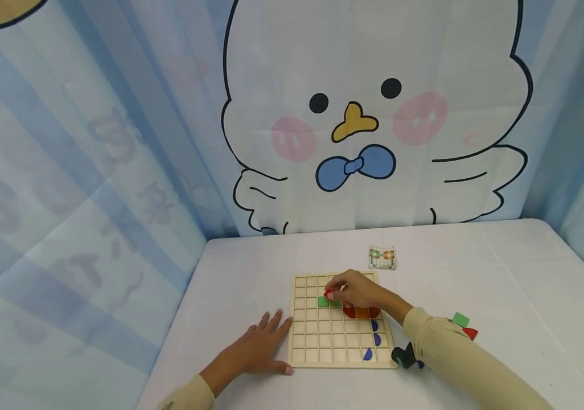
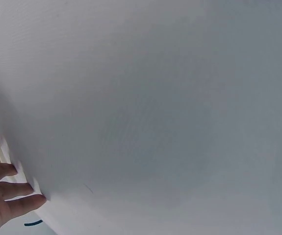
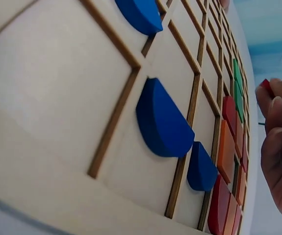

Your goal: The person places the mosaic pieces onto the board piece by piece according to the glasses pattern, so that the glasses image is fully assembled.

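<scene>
Behind white table [image 1: 251,273], printed curtain [image 1: 358,62]

A bird-printed blue curtain [image 1: 364,117] hangs; before it stands a white table [image 1: 522,285].

Soft, even light brightens the head view, leaving only faint shadows on the counter [image 1: 246,279]. The left wrist view is dimmer, greying toward three o'clock. In the right wrist view, pale sheen whitens the wooden board [image 3: 42,93] near ten o'clock, its rim bows with lens distortion at seven, and the curtain [image 3: 273,29] blurs at two.
</scene>
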### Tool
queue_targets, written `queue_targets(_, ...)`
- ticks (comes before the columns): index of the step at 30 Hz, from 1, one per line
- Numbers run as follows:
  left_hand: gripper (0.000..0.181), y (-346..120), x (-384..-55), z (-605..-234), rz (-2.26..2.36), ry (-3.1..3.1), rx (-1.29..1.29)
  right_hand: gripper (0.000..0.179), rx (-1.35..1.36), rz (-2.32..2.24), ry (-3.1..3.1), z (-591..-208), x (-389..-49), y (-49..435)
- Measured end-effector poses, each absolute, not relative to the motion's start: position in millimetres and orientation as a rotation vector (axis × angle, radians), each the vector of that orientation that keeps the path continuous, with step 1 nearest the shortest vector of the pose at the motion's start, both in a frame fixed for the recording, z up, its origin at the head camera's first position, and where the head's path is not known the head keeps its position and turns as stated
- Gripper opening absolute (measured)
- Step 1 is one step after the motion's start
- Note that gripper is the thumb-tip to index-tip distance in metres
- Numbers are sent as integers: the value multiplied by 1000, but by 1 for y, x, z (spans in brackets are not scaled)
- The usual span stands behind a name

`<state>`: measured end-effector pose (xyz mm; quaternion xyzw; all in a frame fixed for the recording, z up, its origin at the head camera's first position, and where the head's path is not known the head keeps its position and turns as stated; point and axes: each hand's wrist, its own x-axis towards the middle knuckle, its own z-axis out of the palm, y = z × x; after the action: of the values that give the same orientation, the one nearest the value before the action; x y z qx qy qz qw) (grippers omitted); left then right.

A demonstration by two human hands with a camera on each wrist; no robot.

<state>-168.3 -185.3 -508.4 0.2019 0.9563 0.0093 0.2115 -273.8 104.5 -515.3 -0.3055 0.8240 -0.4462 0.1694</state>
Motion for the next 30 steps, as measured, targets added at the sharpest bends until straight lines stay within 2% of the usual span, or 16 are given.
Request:
queue_targets(14,108,-188,-168,-512,24,2673,600,12,-691,-1096,2781,-529,-279,76)
queue_targets(30,107,-187,-170,-511,-7,2665,600,13,-570,-953,2900,-528,-275,67)
